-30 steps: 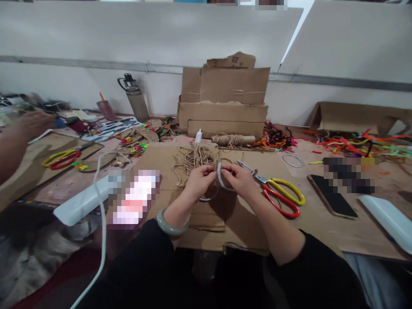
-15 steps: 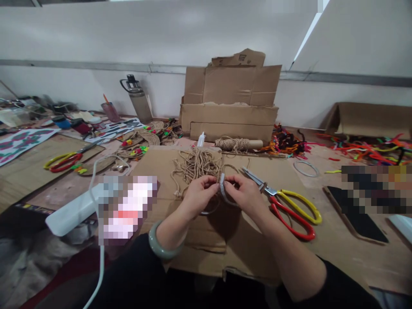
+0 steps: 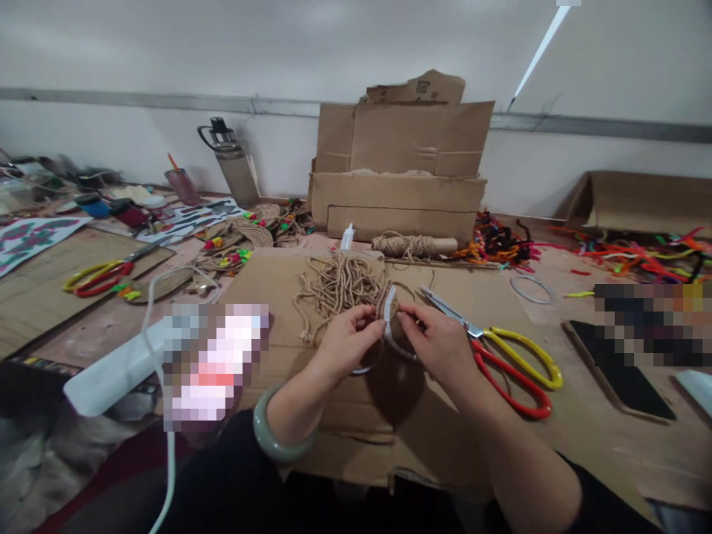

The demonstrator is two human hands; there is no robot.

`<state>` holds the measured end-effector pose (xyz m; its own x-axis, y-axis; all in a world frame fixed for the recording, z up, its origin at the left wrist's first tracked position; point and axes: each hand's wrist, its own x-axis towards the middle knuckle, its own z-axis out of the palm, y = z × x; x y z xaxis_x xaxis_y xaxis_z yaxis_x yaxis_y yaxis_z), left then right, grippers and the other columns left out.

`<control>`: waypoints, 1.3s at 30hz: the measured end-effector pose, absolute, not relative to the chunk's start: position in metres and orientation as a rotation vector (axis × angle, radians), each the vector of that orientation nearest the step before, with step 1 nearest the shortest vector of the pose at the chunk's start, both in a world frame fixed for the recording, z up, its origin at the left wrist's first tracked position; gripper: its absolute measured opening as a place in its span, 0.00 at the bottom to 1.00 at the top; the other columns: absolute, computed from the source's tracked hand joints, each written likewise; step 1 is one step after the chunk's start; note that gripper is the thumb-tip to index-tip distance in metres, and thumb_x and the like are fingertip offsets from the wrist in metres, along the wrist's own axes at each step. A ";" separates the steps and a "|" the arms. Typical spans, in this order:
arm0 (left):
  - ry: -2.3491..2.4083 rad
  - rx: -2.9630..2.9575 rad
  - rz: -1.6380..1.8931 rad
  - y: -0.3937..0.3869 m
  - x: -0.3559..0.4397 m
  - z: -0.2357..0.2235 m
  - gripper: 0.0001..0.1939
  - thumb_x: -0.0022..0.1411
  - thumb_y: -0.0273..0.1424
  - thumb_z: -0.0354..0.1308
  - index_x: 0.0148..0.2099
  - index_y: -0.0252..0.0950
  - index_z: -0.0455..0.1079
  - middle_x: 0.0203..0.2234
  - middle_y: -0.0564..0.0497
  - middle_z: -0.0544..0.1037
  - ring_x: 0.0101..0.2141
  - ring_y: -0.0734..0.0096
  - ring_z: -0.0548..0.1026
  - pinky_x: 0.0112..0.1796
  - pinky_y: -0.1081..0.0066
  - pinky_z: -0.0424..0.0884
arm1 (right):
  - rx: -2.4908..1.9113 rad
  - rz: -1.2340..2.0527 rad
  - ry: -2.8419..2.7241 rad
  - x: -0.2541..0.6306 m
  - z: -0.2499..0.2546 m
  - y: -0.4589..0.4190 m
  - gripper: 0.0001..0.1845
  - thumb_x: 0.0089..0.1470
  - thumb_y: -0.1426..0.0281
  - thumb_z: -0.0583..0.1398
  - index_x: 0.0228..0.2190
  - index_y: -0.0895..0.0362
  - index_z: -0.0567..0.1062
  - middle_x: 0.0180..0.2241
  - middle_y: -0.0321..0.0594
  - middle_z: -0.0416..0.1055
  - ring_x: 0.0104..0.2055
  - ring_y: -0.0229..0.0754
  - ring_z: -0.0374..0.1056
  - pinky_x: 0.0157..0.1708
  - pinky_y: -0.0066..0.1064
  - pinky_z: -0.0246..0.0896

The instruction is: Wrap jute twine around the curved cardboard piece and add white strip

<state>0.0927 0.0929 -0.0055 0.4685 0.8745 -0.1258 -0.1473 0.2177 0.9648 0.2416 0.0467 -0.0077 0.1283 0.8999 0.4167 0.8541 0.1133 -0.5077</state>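
Observation:
Between my hands is a thin ring (image 3: pixel 399 351) with a white strip along its upper part and brown twine beside it. My left hand (image 3: pixel 348 343) pinches the ring from the left, thumb against the white strip. My right hand (image 3: pixel 439 343) has its thumb and fingertips closed at the right side, where the ring runs under the hand; whether twine is also in these fingers is hidden. A loose heap of jute twine (image 3: pixel 343 285) lies just behind my left hand. Scissors (image 3: pixel 476 332) with one yellow and one red handle lie beside my right hand, blades partly behind it.
Cardboard (image 3: pixel 267 297) covers the work area. Behind it are a glue bottle (image 3: pixel 347 239), a twine roll (image 3: pixel 403 245) and a cardboard box (image 3: pixel 406 204). A spare ring (image 3: pixel 532 289) and a dark phone-like slab (image 3: pixel 620 378) lie right; a white power strip (image 3: pixel 125 367) and second scissors (image 3: pixel 105 276) lie left.
The white-stripped part of the ring has tilted and shows more. My right fingertips have shifted right, away from the strip, and the hands are slightly further apart. The view has shifted slightly.

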 end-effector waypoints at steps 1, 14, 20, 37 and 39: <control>0.794 1.155 0.779 0.092 0.093 -0.006 0.10 0.46 0.33 0.60 0.30 0.32 0.70 0.16 0.58 0.68 0.18 0.80 0.63 0.22 0.78 0.58 | -1.719 0.072 -1.689 0.242 -0.008 0.047 0.14 0.55 0.67 0.53 0.37 0.56 0.76 0.36 0.42 0.78 0.36 0.43 0.72 0.36 0.33 0.64; 0.801 1.386 0.742 0.091 0.090 -0.013 0.08 0.52 0.33 0.56 0.29 0.32 0.70 0.19 0.56 0.66 0.21 0.79 0.61 0.23 0.77 0.56 | -1.801 0.383 -1.571 0.234 0.004 0.046 0.10 0.49 0.64 0.56 0.31 0.57 0.72 0.23 0.34 0.70 0.21 0.35 0.61 0.23 0.28 0.53; 0.799 1.354 0.747 0.092 0.090 -0.014 0.09 0.51 0.34 0.57 0.28 0.33 0.71 0.20 0.55 0.69 0.22 0.77 0.64 0.25 0.76 0.59 | -1.775 0.425 -1.593 0.236 0.003 0.045 0.10 0.50 0.66 0.55 0.34 0.56 0.73 0.26 0.36 0.73 0.26 0.38 0.66 0.26 0.29 0.57; 0.914 1.169 0.832 0.094 0.088 -0.013 0.06 0.47 0.31 0.58 0.26 0.34 0.66 0.14 0.59 0.67 0.16 0.80 0.64 0.21 0.78 0.59 | -1.810 0.084 -1.885 0.242 0.001 0.040 0.13 0.57 0.65 0.52 0.32 0.55 0.75 0.30 0.39 0.76 0.33 0.42 0.69 0.34 0.32 0.59; 0.949 1.199 0.853 0.095 0.088 -0.013 0.05 0.47 0.30 0.57 0.24 0.35 0.65 0.14 0.59 0.66 0.16 0.80 0.63 0.20 0.78 0.58 | -1.829 0.129 -1.896 0.242 0.004 0.040 0.12 0.56 0.66 0.52 0.33 0.54 0.75 0.31 0.38 0.76 0.32 0.41 0.70 0.32 0.31 0.58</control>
<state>0.0878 0.0950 -0.0134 0.3740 0.9169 -0.1393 -0.0418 0.1667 0.9851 0.2420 0.0399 0.0042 0.0261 0.9587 0.2834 0.9113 0.0937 -0.4009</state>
